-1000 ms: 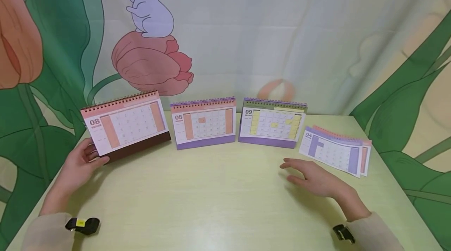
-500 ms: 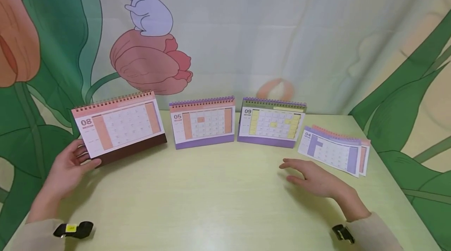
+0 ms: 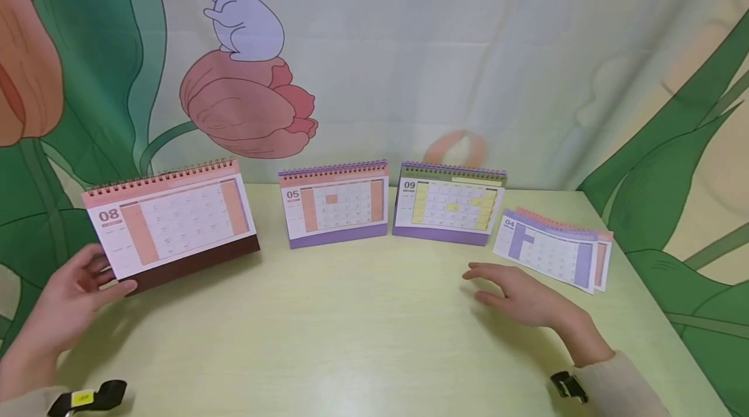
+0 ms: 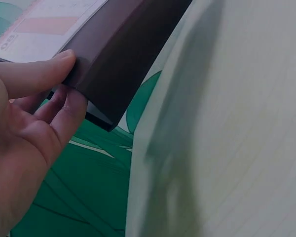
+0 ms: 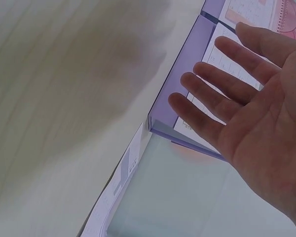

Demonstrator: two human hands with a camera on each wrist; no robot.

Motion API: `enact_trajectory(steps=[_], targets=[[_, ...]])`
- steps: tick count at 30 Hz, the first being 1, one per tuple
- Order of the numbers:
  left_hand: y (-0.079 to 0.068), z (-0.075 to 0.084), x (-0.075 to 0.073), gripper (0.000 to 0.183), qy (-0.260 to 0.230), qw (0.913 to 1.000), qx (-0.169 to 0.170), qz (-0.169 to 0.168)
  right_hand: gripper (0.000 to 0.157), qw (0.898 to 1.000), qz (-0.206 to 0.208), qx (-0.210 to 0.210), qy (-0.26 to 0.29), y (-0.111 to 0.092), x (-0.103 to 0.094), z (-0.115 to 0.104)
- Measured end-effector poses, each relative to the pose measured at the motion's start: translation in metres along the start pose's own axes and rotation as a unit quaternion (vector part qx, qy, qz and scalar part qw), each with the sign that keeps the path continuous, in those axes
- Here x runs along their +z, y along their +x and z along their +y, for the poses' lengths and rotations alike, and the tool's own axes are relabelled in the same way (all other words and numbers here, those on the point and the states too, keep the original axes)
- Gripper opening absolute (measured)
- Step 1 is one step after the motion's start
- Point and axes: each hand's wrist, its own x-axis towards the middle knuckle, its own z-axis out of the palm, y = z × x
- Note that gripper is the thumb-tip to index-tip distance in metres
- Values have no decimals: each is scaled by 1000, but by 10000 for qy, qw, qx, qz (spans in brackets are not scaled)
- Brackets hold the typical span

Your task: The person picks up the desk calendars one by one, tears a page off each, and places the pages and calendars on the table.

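My left hand (image 3: 76, 293) grips the lower left corner of a desk calendar (image 3: 181, 215) with a pink header, the number 08 and a dark brown base. In the left wrist view the thumb lies on the front of the brown base (image 4: 108, 54) and the fingers curl at its end. A shadow spreads below it. My right hand (image 3: 521, 293) holds nothing and hovers over the table, its fingers extended in the right wrist view. Beyond it stand a purple-based calendar (image 3: 447, 205) marked 09 and another calendar (image 3: 333, 205) marked 05.
Loose spiral-edged calendar sheets (image 3: 547, 251), the top one marked 04, lie at the right near the table's (image 3: 351, 326) side edge. A printed curtain (image 3: 374, 66) with flowers and a white animal hangs right behind the table.
My left hand has carried the 08 calendar to the left and nearer to me, away from the 05 calendar. My right hand has stayed nearly still.
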Motion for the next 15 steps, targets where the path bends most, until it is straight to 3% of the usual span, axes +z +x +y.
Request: enact_trajectory(steps=[3,15], targets=[[-3,7,0,62,-247,9994,21,-232,35,10000,5,-55,6,1,1,-1],[-5,31,15,54,741,9912,143,-1083,35,9997,-12,-228,51,4,4,-5]])
